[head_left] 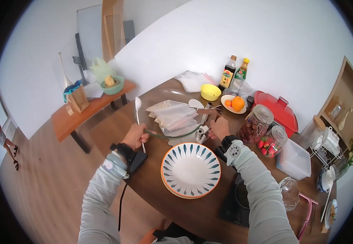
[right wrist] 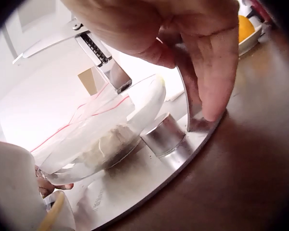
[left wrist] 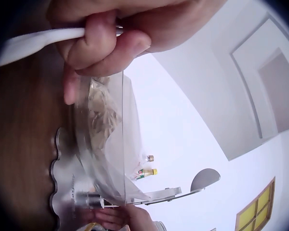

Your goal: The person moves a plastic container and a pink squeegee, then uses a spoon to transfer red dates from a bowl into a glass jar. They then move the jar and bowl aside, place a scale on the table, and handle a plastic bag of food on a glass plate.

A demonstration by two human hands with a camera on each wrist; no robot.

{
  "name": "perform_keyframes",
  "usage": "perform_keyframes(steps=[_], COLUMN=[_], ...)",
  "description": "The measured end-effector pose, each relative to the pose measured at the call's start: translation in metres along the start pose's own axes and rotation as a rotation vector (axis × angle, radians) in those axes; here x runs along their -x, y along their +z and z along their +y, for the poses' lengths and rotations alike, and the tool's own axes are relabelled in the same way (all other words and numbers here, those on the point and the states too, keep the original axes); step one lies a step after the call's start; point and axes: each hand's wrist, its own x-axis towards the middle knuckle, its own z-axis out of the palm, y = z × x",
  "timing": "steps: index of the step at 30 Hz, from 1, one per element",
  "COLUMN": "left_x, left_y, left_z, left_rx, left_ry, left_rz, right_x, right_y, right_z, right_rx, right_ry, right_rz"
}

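Note:
In the head view my left hand (head_left: 135,136) grips a white spoon (head_left: 138,105) upright, beside the rim of a glass bowl (head_left: 164,136). The bowl bears clear bags (head_left: 175,118) with pale contents. The left wrist view shows the spoon handle (left wrist: 43,41) between curled fingers. My right hand (head_left: 219,128) is at the right side of a silver metal device (head_left: 201,132). Seen from the right wrist, the right hand (right wrist: 197,43) pinches an upright metal part of it between thumb and fingers, near a metal knob (right wrist: 164,134) on the silver base.
Stacked patterned plates (head_left: 190,171) lie nearest me. Behind stand a yellow bowl (head_left: 210,92), sauce bottles (head_left: 228,73) and a dish of oranges (head_left: 237,103). Glass jars (head_left: 273,140), a red lidded pot (head_left: 282,114), a plastic box (head_left: 294,158) and a black cooktop (head_left: 233,205) are right.

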Motion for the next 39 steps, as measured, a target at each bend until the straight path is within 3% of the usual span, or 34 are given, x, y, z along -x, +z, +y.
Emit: perform_keyframes(steps=[5, 8, 9, 12, 18, 22, 25, 28, 31, 33, 39], left_x=[0.019, 0.032, 0.036, 0.048, 0.057, 0.058, 0.061, 0.060, 0.061, 0.060, 0.057], left_y=[-0.007, -0.016, -0.019, -0.023, -0.022, -0.018, -0.016, -0.016, -0.017, -0.019, -0.022], left_z=[0.005, 0.009, 0.011, 0.013, 0.013, 0.014, 0.016, 0.016, 0.015, 0.014, 0.014], left_rx=[-0.041, -0.055, -0.065, -0.092, -0.101, -0.107, -0.120, -0.126, -0.120, -0.139, -0.145], left_ry=[0.027, 0.039, 0.037, 0.038, 0.058, 0.055, 0.052, 0.054, 0.049, 0.050, 0.011], left_rz=[0.007, 0.017, 0.026, 0.042, 0.066, 0.077, 0.089, 0.080, 0.081, 0.080, 0.091], right_x=[-0.006, -0.034, -0.029, -0.058, -0.101, -0.180, -0.228, -0.184, -0.170, -0.229, -0.246], right_y=[0.013, 0.018, 0.020, 0.022, 0.028, 0.044, 0.022, 0.019, 0.016, 0.023, 0.041], right_z=[-0.015, -0.012, -0.021, -0.029, -0.045, -0.015, 0.002, -0.024, -0.035, -0.001, -0.014], right_rx=[-0.042, 0.108, 0.147, 0.144, 0.270, 0.384, 0.476, 0.091, 0.085, 0.495, 0.461], right_ry=[-0.059, -0.146, -0.154, -0.123, -0.037, -0.208, -0.219, 0.036, 0.075, -0.236, -0.130], right_rz=[0.083, -0.010, 0.044, -0.187, -0.350, -0.417, -0.416, -0.172, -0.023, -0.175, -0.204])
